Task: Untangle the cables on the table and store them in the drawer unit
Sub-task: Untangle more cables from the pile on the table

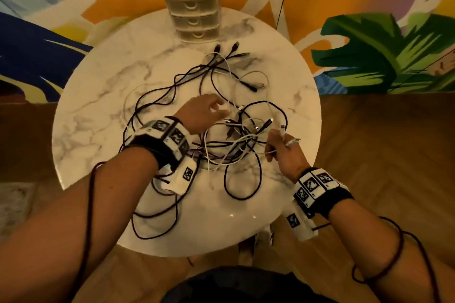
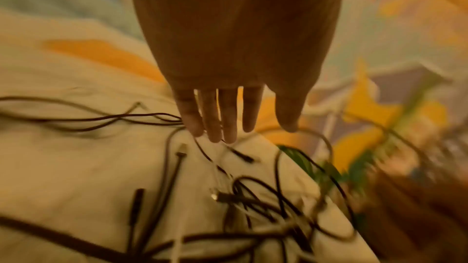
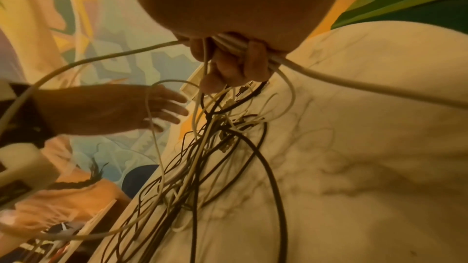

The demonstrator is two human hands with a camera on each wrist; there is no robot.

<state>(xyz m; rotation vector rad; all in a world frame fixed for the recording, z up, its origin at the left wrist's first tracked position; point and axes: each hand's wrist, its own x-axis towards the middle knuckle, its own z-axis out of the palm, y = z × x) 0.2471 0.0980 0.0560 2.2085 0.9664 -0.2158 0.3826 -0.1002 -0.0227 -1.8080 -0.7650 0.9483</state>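
On the marble counter near us sprawls the tangle of cables, the drawer unit beyond. Our right hand clenches white cables; our left hand reaches, fingers loose. Light and floppy, they likely snag; we would grip near the plugs.

Drawer unit at table's 12 o'clock edge, cable tangle at centre, my left hand over it, my right hand at 4 o'clock.
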